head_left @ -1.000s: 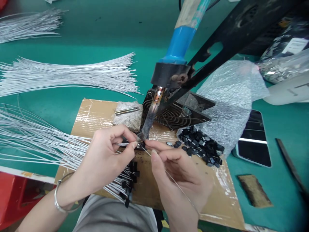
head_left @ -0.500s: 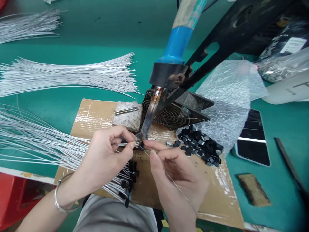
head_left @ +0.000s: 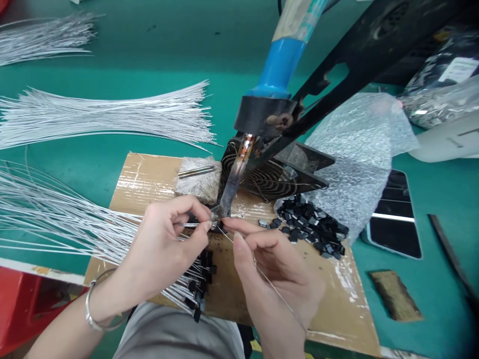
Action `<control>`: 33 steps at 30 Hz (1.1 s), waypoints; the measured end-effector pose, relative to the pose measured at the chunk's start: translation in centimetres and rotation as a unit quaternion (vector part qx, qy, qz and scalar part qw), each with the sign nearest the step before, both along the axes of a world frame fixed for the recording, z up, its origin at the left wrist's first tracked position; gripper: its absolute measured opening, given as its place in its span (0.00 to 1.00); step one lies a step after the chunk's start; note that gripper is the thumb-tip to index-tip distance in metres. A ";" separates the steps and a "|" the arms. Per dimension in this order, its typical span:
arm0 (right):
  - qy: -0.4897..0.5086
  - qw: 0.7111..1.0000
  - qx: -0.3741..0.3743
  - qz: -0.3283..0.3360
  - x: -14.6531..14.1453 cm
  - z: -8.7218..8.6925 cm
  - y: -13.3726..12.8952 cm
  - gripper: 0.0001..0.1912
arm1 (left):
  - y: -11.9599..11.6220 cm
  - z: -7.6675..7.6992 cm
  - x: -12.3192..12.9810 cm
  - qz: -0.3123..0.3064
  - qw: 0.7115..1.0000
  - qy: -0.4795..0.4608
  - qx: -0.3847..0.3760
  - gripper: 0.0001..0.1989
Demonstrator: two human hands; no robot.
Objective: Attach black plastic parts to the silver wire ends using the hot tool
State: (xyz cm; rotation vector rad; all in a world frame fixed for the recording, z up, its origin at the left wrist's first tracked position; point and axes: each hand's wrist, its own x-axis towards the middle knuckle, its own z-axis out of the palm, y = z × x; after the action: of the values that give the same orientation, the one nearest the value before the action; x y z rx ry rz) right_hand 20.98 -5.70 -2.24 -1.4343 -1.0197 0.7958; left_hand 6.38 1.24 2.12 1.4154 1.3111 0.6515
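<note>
Just below the tip of a blue-handled soldering iron, my left hand is closed in a pinch on a thin silver cable. The cable's end lies close to the tip; its exact contact is hard to make out. My right hand grips a fine strand of solder wire between thumb and fingers. That strand runs from the iron's tip back across the palm. Under my left hand lie several cables with black connectors on their ends.
A black bracket holds the iron over a fan. Loose black connectors are piled on the cardboard, beside a bubble-wrap bag. A white-wire bundle, a phone and a brown sponge lie around.
The iron, its bracket and the things on the right appear slightly farther right in the picture. Both hands keep nearly the same place and the same grip.
</note>
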 end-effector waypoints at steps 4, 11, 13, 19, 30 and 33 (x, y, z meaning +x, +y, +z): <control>-0.009 1.000 0.005 -0.005 0.0 0.0 0.0 0.12 | -0.1 0.0 0.1 0.006 1.000 0.004 0.005 0.03; -0.013 1.000 0.017 -0.015 -0.2 0.2 0.2 0.12 | 0.1 0.0 0.2 0.004 1.000 0.002 0.009 0.03; -0.013 1.000 0.017 -0.020 -0.2 0.2 0.2 0.12 | 0.1 0.0 0.2 0.002 1.000 -0.001 0.012 0.03; -0.009 1.000 0.022 -0.013 -0.2 0.2 0.0 0.11 | -0.1 0.0 0.1 0.004 1.000 0.002 0.018 0.04; -0.017 0.999 0.024 -0.022 -0.4 0.1 0.3 0.11 | 0.0 0.1 0.1 0.006 1.000 0.001 0.016 0.04; -0.017 0.999 0.023 -0.025 -0.5 0.2 0.2 0.11 | -0.1 0.1 0.1 0.003 1.000 -0.001 0.016 0.03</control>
State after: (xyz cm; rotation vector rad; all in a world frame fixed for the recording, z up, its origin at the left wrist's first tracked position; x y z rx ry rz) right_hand 20.51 -5.50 -2.06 -1.4326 -1.0173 0.7093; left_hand 6.47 1.16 2.21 1.4375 1.3091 0.6809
